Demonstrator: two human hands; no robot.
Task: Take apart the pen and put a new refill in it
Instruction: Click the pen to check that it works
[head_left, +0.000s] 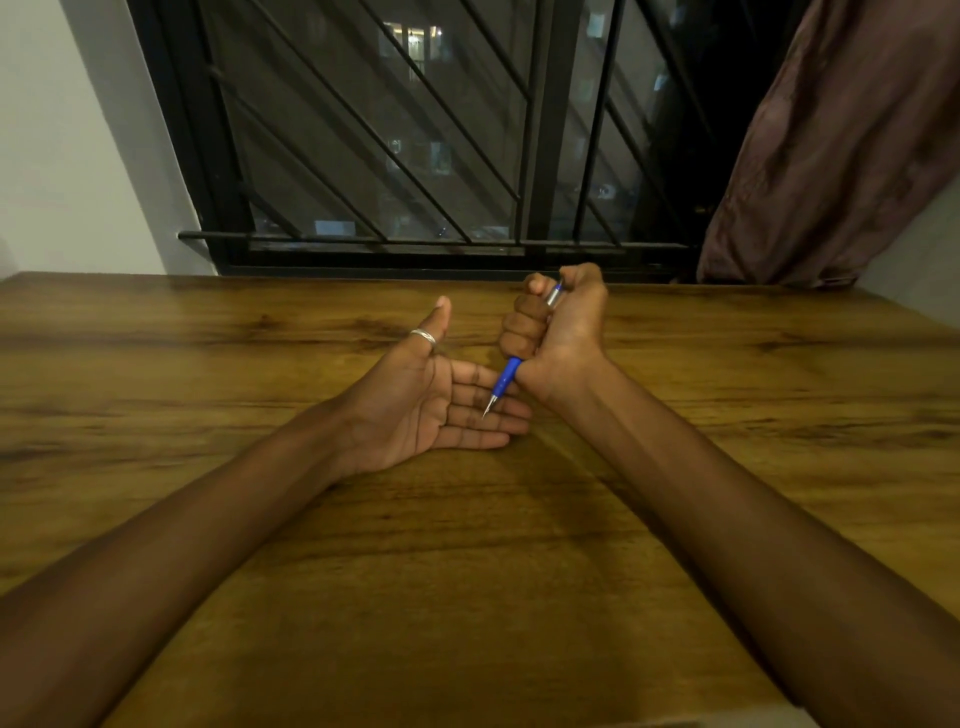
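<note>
— While the right hand (558, 327) is curled into a fist, what does it grip?

— It grips the pen (508, 375), fingers wrapped round the middle of the barrel, thumb pressed near the upper end. The fist sits just above the wooden table (467, 545), towards its far edge.

— Which way does the pen run?

— Its long axis is tilted, steep rather than flat. The silver upper end (555, 295) pokes out of the top of the fist, leaning away and to the right. The blue grip section comes out below the fist, and the thin metal tip (487, 410) points down and to the left, towards the person.

— And the left hand (431, 405)?

— It lies opened out, palm up and empty, fingers stretched to the right, thumb raised. A silver ring (423, 336) sits on that thumb. The pen's tip hangs right over the fingers; whether it touches them cannot be told.

— Anything behind?

— A dark barred window (415, 130), and a brownish curtain (841, 145) hanging at the right.
</note>
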